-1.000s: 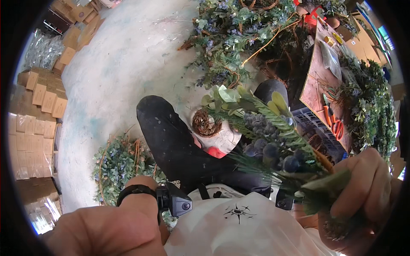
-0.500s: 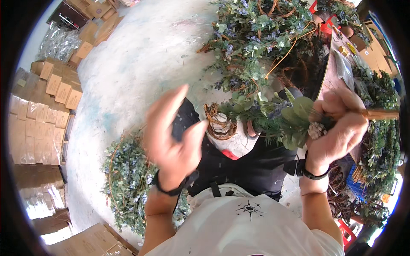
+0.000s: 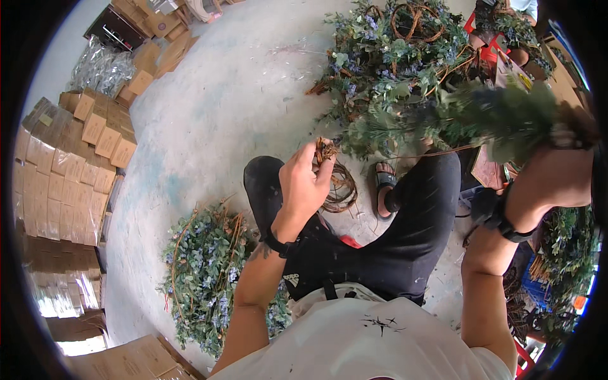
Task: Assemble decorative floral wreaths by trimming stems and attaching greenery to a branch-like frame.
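My left hand (image 3: 303, 185) grips a brown vine wreath ring (image 3: 339, 183) by its top, above my left knee. My right hand (image 3: 560, 174) is raised at the right and holds a bunch of green artificial foliage (image 3: 456, 117) that stretches left across the view and looks blurred. I sit with both legs in black trousers and a sandal (image 3: 382, 183) showing between them. A dark watch sits on each wrist.
A finished leafy wreath with blue flowers (image 3: 206, 266) lies on the concrete floor to my left. A heap of green wreaths (image 3: 399, 50) lies ahead. Stacks of cardboard boxes (image 3: 57, 164) line the left wall. More greenery (image 3: 567, 253) and clutter crowd the right.
My left hand went from open in the air to gripping the vine ring. My right hand swung the foliage bunch up and out to the right.
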{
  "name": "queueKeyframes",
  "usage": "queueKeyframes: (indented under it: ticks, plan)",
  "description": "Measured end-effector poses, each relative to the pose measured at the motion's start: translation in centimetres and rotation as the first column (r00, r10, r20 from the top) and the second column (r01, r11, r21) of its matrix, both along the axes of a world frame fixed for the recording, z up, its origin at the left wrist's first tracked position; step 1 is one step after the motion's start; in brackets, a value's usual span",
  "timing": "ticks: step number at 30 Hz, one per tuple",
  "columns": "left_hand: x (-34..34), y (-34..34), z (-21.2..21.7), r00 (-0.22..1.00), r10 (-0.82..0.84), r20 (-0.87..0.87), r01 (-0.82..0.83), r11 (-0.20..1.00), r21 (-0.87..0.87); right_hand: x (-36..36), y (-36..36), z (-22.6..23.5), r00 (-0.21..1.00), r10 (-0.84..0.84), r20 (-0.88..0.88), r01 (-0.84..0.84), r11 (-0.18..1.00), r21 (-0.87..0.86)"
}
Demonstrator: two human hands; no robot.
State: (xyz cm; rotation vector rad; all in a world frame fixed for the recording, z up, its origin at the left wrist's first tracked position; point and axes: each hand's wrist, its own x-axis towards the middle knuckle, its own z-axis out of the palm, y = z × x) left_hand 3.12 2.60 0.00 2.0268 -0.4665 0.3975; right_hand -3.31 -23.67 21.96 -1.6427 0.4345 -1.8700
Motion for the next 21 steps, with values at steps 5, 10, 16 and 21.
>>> queueKeyframes:
  ticks: [5,10,16,21]
  plan:
    - [1.2,0.6,-1.5,0.986,0.167,0.020,-0.168,0.971,0.172,2.5,3.9,-10.8,0.830,0.468,-0.303,-0.553,0.761,-0.338]
    - [0.3,1.5,0.8,0.965,0.241,0.102,-0.253,0.958,0.133,2.6,8.9,-14.6,0.466,0.795,-0.387,-0.869,0.494,-0.032]
    - [-2.6,1.7,8.5,0.974,-0.043,0.222,0.120,0.930,-0.348,1.8,9.6,-14.4,0.194,0.842,-0.503,-0.937,0.311,0.160]
    - [-2.8,0.7,9.7,0.963,-0.185,0.198,0.257,0.858,-0.446,1.0,10.5,-15.1,0.043,0.878,-0.477,-0.953,0.179,0.244]
